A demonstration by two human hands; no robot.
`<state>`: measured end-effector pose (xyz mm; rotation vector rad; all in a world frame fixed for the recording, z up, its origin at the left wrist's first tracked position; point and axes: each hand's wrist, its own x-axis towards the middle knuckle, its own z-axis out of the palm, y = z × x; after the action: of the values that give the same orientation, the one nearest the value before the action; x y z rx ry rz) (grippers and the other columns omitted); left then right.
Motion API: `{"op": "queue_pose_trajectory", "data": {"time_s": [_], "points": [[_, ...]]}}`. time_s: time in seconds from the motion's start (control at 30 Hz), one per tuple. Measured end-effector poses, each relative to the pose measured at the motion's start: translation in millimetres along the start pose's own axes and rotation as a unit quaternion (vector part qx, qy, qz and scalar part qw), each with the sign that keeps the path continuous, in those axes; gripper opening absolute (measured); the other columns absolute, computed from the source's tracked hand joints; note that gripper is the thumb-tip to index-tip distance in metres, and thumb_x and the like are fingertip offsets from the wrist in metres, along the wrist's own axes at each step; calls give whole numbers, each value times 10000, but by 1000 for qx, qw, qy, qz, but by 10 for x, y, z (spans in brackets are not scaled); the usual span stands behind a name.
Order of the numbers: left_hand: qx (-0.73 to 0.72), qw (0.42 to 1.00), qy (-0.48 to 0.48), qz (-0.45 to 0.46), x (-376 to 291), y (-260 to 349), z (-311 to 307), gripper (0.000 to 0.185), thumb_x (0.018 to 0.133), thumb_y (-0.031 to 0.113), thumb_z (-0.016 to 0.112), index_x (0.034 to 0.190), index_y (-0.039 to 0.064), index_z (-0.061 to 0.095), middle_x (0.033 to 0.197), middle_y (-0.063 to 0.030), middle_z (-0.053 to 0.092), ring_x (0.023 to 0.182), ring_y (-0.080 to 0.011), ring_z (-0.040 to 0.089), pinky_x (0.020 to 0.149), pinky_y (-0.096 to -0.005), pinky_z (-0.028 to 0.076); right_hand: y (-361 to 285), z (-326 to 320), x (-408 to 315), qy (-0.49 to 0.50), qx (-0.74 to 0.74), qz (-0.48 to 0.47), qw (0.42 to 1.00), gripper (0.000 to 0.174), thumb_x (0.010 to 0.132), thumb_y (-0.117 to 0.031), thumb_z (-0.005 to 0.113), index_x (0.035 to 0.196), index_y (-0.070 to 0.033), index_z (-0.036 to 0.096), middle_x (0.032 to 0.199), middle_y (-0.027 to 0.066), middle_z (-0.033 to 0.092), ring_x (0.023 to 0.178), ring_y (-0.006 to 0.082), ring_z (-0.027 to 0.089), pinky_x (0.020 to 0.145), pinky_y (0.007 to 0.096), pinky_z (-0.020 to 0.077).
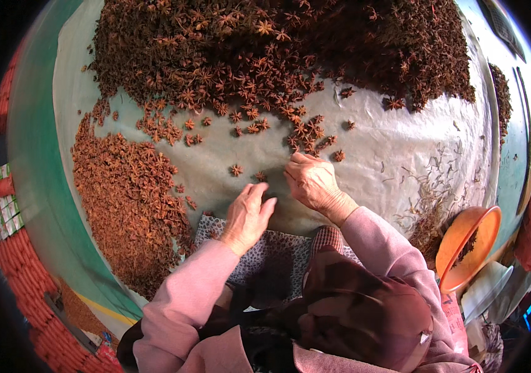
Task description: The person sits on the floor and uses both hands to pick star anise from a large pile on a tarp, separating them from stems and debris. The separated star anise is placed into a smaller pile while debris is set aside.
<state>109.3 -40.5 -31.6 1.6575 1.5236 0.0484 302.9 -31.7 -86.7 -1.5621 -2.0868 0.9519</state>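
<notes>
Star anise pods lie in a broad dark heap (228,56) across the far side of a pale plastic sheet (363,186). A redder heap of pods (125,186) spreads at the left. My left hand (246,217) hovers over the near part of the sheet, thumb and fingers apart, with nothing visible in it. Just beyond its fingertips lie two loose pods, one at the left (236,170) and one at the right (260,176). My right hand (314,182) is bent down at the near end of a small cluster of pods (309,133). Its fingertips are hidden, so any pod in them cannot be seen.
Thin stems (433,186) are scattered at the right. An orange plastic basin (473,247) stands tilted there, dark bits inside. A patterned cloth (274,252) lies under my legs. Green flooring (36,116) borders the sheet; stacked red tiles (25,275) line the far left.
</notes>
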Motion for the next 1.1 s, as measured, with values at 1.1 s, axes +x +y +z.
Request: {"op": "queue_pose_trajectory", "data": {"time_s": [1.1], "points": [[26,977,-102,187,73,217,77,360,877,196,735,1154,4,610,1113,-166,616,980,-270,672,818,-376,564,466,-550,375,80,-176,-106,975,243,806,-116,605,1040,-62,644,1005,85,551,888,254,605,735,373,549]]}}
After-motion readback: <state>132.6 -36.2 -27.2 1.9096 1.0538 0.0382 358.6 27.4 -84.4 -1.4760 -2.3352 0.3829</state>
